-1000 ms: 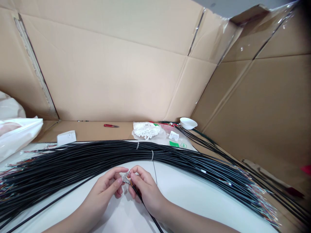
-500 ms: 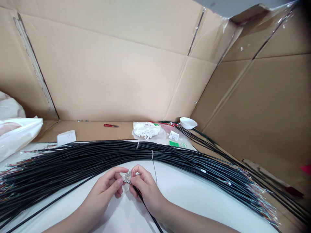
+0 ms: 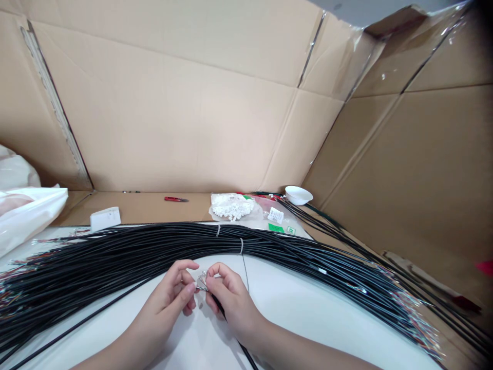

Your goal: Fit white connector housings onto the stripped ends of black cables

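Low in the middle of the head view, my right hand (image 3: 227, 290) pinches a black cable (image 3: 219, 305) close to its stripped end. Thin loose wires (image 3: 202, 281) fan out from that end, between my two hands. My left hand (image 3: 175, 290) faces it, thumb and fingertips closed on the wire tips; a small pale piece may be there, too small to make out. The cable runs down under my right hand to the bottom edge. Just beyond my hands lies a thick bundle of black cables (image 3: 154, 246), bound with pale ties.
Behind the bundle lie a bag of small white connectors (image 3: 233, 208), a white bowl (image 3: 299, 195), red-handled snips (image 3: 176, 199) and a white card (image 3: 105, 218). Cardboard walls (image 3: 173, 103) stand at the back and right. A white plastic bag (image 3: 26, 210) sits at the left.
The wires at the cable's end are spread a little differently. My left fingers have shifted slightly; my right hand keeps its pinch on the cable.
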`<state>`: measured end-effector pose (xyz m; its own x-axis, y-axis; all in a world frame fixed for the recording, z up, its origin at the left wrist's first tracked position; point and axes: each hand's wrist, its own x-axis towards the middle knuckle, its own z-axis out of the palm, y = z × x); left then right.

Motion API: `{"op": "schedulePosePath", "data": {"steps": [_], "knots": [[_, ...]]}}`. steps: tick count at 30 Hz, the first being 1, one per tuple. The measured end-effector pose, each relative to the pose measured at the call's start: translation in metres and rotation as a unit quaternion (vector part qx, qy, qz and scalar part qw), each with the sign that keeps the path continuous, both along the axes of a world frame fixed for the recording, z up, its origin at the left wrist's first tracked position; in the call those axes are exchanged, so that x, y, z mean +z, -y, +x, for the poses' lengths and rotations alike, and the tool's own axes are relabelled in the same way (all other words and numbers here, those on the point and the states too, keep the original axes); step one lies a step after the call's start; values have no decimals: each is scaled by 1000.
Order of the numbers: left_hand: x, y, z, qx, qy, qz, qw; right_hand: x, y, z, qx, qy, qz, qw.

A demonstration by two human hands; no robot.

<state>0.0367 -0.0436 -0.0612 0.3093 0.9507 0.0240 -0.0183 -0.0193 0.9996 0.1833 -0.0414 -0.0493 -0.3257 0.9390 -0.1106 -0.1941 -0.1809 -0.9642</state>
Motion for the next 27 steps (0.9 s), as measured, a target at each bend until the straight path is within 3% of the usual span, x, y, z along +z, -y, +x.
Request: {"op": "schedulePosePath", "data": {"steps": [9, 13, 21, 27], "knots": [[5, 4, 0, -23, -103, 62, 993, -6, 0, 0, -19, 25, 11, 999], [0, 2, -1, -12, -92, 36, 995, -3, 2, 0, -17, 4, 19, 1000], [5, 1, -1, -23, -103, 66, 992, -10, 7, 2, 16, 20, 67, 997], [5, 2, 0, -16, -57, 15, 998, -11, 7, 3, 14, 70, 80, 994]]}}
